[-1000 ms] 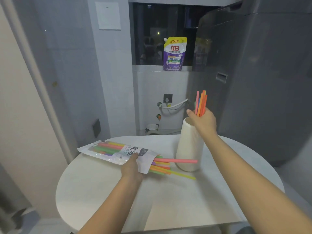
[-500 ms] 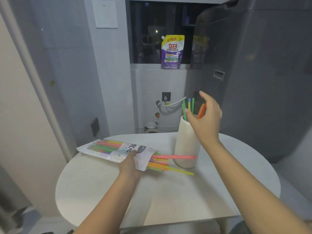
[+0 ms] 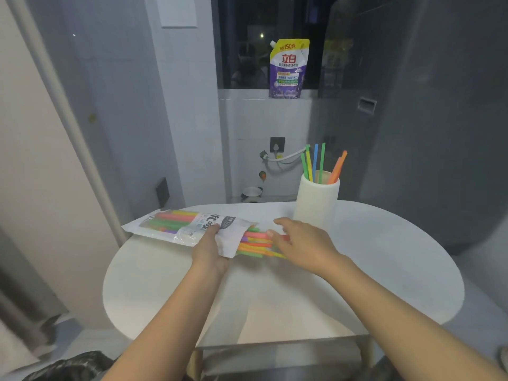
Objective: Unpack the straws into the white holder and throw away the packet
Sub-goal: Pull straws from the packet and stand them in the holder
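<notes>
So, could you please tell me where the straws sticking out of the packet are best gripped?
Probably pinch the bare straw ends just past the packet mouth, coming from the right with the right hand: they lie flat, pointing right, while the left hand pins the packet.

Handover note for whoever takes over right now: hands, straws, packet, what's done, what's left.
Left hand: pinning the straw packet flat on the round table, near its open end.
Right hand: over the straws sticking out of the packet, fingers spread; no firm grasp visible.
White holder: upright at the table's far side, with several straws standing in it.
Done: a first batch is in the holder.
Left: move the remaining straws, most still in the packet, then throw the packet away. No bin in view.
</notes>
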`<state>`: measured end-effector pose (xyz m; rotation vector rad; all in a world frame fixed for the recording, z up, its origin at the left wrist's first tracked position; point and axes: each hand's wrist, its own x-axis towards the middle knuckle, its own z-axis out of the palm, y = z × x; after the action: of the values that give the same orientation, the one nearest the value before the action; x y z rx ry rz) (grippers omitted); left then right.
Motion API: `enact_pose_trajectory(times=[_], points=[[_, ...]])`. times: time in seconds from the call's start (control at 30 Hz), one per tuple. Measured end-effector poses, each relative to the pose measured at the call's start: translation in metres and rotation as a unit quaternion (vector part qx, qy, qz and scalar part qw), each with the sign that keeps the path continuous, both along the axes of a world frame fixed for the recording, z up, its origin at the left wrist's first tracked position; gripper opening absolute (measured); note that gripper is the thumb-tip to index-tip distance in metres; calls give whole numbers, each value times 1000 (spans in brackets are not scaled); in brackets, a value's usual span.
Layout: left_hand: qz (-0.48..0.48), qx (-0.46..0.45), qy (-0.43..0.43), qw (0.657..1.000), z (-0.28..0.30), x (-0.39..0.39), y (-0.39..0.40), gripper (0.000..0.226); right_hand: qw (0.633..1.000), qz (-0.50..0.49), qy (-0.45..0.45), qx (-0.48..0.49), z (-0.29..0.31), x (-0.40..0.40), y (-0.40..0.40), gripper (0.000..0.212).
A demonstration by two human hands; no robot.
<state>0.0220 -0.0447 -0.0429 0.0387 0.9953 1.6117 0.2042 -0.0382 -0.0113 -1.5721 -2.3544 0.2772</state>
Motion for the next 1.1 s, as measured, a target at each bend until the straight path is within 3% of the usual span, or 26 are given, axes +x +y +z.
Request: enact_pose_trajectory(times=[0.2, 0.33, 0.47, 0.7, 0.87, 1.0, 1.1], points=[[110, 36, -12, 993, 3, -2, 1, 26, 993, -116, 19, 8, -1, -1, 2, 55], [136, 44, 4, 990, 6, -2, 1, 21, 994, -105, 5, -25, -3, -3, -2, 56], [119, 34, 36, 992, 4, 6, -2, 26, 998, -64, 6, 11, -8, -16, -5, 56], [97, 45, 78, 991, 0, 16, -5, 30, 986, 60, 158, -14, -13, -25, -4, 41], [142, 44, 45, 988, 6, 7, -3, 22, 946, -54, 320, -3, -15, -26, -6, 42], [144, 50, 50, 987, 8, 13, -5, 24, 921, -66, 377, -76, -18, -36, -10, 44], [138, 44, 53, 988, 7, 21, -7, 23, 929, -69, 360, -43, -21, -41, -8, 30]])
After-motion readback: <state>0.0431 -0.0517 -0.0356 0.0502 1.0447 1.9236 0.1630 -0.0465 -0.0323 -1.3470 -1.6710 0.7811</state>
